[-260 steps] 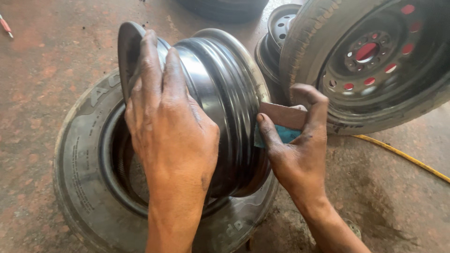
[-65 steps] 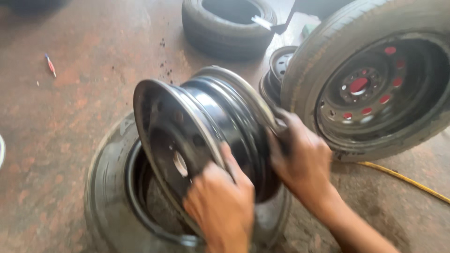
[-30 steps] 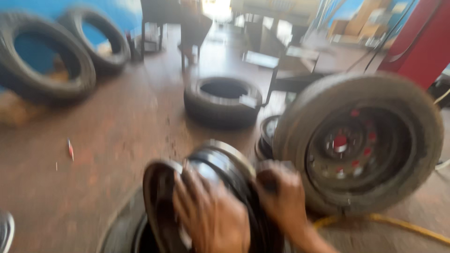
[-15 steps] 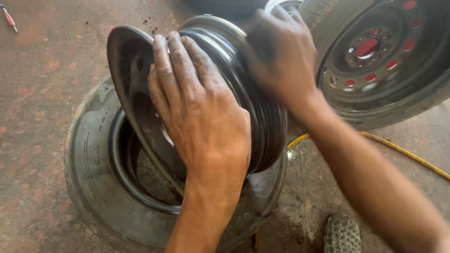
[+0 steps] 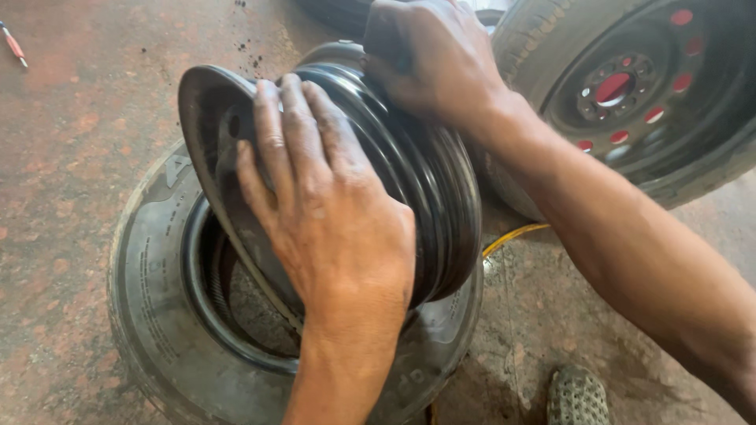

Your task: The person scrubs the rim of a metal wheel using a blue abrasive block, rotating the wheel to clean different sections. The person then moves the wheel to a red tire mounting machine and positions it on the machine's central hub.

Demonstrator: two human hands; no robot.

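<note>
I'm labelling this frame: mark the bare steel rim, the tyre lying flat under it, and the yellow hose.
bare steel rim [image 5: 441,181], head view, on its ribbed black barrel.
tyre lying flat [image 5: 150,291], head view, on the left sidewall.
yellow hose [image 5: 512,234], head view, on the short stretch showing beside the rim.
</note>
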